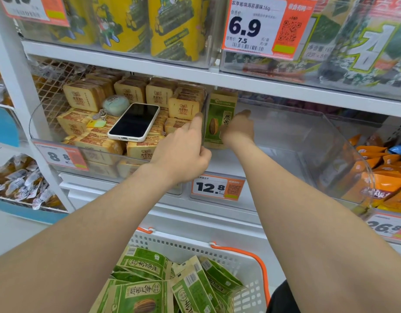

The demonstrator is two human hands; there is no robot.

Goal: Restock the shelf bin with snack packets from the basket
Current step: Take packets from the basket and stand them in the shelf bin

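Observation:
A green and tan sunflower-seed packet (218,119) stands upright at the back left of the clear shelf bin (312,154). My right hand (238,129) is inside the bin, its fingers on the packet's right edge. My left hand (183,150) touches the packet's left side at the bin's left wall, index finger pointing up. Below, a white basket (217,249) with orange handles holds several more of the same green packets (145,292).
The bin to the left holds tan cake packs (86,98), with a phone (135,122) and a keychain (104,111) lying on them. Orange snack bags (380,177) fill the bin to the right. A 12.8 price tag (217,187) hangs on the bin's front. Shelves above carry yellow and green packs.

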